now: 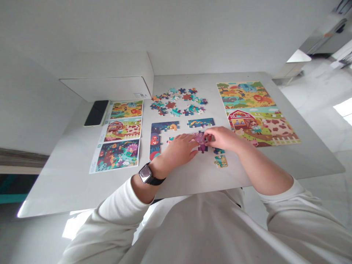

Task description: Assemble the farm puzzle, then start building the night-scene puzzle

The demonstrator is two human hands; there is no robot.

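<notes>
My left hand [181, 148] lies palm down with its fingers stretched out, the fingertips at the left side of a purple cluster of puzzle pieces [200, 138]. The right hand [220, 138] pinches at the cluster's right edge, its thumb and fingers on a puzzle piece mostly hidden by them. To the left, a joined dark-blue puzzle corner [154, 139] shows an orange creature and a red shape. Above the cluster lies a joined blue strip [202, 123]. Dark and yellow-green pieces [220, 161] rest just below my right hand. My left palm hides part of the table.
Loose puzzle pieces [176, 102] are spread at the back middle. Two finished puzzles [257, 113] lie at the right. On the left are a printed picture sheet [118, 137] and a phone [96, 113], with a white box [107, 86] behind. The table's front edge [203, 191] is near my body.
</notes>
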